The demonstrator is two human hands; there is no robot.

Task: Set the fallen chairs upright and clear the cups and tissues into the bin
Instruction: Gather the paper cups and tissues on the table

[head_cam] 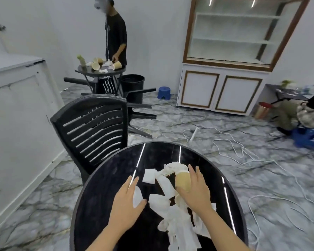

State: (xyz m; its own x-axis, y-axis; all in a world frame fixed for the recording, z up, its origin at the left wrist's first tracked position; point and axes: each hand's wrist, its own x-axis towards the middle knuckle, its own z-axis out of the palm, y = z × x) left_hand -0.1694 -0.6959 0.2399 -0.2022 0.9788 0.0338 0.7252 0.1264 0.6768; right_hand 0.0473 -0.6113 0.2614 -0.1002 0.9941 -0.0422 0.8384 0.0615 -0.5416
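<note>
On the round black table (101, 196) lie a tan paper cup (183, 180) on its side and several white tissues (172, 214). My right hand (196, 191) is spread over the cup's right side, fingers straight, thumb near its base. With straight fingers my left hand (129, 200) rests by a white tissue (137, 196) at the pile's left edge. A black slatted chair (94, 127) stands upright at the table's left. Another black chair (140, 109) lies fallen on the floor behind it.
A black bin (132, 84) stands beside a far table (91, 70) littered with cups and tissues, where a person (116, 33) stands. White cables (243, 153) trail across the marble floor. A white cabinet (219, 91) is at the back, and another person (301, 113) crouches at the right.
</note>
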